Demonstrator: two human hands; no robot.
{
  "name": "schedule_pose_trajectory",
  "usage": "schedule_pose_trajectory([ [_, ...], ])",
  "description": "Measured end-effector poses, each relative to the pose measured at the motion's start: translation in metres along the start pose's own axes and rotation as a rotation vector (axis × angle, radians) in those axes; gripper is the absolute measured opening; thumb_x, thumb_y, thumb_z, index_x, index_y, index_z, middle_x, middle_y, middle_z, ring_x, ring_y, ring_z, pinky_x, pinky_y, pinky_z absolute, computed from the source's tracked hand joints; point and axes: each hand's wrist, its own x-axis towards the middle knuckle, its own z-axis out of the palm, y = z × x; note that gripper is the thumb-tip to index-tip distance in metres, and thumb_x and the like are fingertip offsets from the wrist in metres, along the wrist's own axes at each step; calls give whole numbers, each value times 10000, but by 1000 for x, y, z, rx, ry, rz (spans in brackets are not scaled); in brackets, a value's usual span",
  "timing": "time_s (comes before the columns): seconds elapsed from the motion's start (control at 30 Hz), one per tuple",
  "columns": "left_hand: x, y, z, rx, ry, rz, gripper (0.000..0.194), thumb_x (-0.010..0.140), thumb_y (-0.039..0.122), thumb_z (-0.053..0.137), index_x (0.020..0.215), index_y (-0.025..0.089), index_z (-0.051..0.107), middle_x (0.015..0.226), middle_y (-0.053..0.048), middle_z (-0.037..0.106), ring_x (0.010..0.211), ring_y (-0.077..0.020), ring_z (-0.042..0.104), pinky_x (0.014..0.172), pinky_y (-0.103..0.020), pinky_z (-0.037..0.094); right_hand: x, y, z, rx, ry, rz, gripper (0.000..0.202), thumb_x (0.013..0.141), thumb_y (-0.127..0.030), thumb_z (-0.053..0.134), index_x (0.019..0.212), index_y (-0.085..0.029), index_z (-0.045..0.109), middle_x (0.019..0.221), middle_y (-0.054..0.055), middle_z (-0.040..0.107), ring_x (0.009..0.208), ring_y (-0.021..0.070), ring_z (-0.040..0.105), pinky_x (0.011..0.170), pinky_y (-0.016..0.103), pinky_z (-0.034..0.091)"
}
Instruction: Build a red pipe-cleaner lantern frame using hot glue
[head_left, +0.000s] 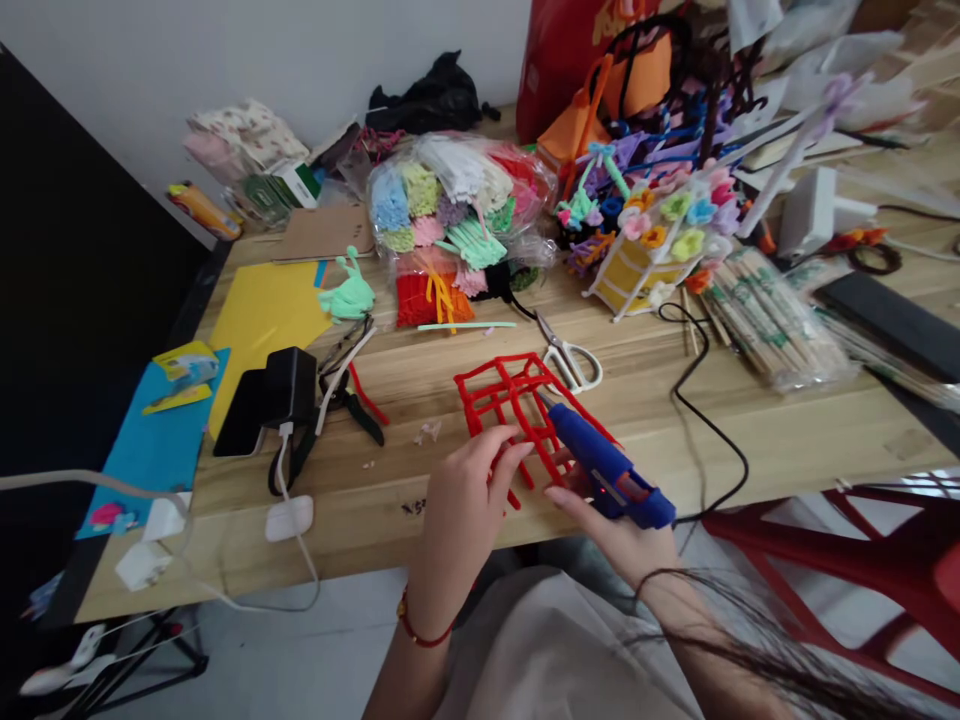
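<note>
My left hand (476, 478) reaches in, thumb and forefinger nearly together at the near side of the red frame (517, 408); whether they pinch it, I can't tell. My right hand (611, 530) is wrapped around the blue glue gun (592, 452), nozzle at the frame, over the counter (420, 375). Beyond, a clear bag (535, 246) bulges with coloured bundles; a yellow basket (631, 278) brims with flowers (679, 222).
</note>
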Motion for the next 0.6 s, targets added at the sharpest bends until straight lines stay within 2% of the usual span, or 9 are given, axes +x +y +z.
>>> schedule_pose_trajectory([
  [0.1,1,-3,-4,-1,43,72,172,940,234,492,1017,230,646,976,-11,733,871,-151,680,776,-267,499,-1,-2,7,50,-4,64,340,640,-440,796,794,-194,619,695,20,675,596,187,658,600,333,568],
  [0.23,17,-10,-10,149,270,182,91,892,229,578,960,211,636,971,-37,692,924,-186,620,850,-333,481,5,-7,5,76,14,55,313,689,-440,761,784,-186,606,659,22,672,561,177,659,600,317,575],
  [0.27,24,-12,-10,196,295,217,100,878,231,600,971,208,625,999,-45,682,966,-204,597,882,-362,467,7,-8,4,66,10,45,312,693,-441,758,786,-182,610,675,27,676,568,176,661,604,314,576],
  [0.37,43,-21,-7,208,244,285,139,868,221,612,1003,203,584,1012,-49,668,1011,-213,570,895,-375,464,11,-10,1,13,-4,0,322,691,-445,759,789,-173,618,744,44,691,618,178,673,654,323,584],
  [0.43,52,-27,-1,171,220,305,92,894,213,572,985,204,569,969,-39,666,946,-190,596,847,-348,478,15,-10,-1,-25,30,-40,325,704,-455,747,809,-171,627,790,50,697,678,183,681,711,334,584],
  [0.53,56,-34,7,139,238,336,61,925,204,519,963,214,566,921,-18,673,861,-160,622,809,-323,481,22,-5,-7,-44,111,-69,346,706,-474,740,835,-172,631,811,56,703,718,191,686,739,345,583],
  [0.6,54,-35,9,127,272,350,113,924,201,524,1029,216,563,932,-20,682,862,-156,636,815,-318,486,27,1,-12,-49,134,-70,357,692,-479,750,829,-172,630,792,60,704,684,191,682,706,343,586],
])
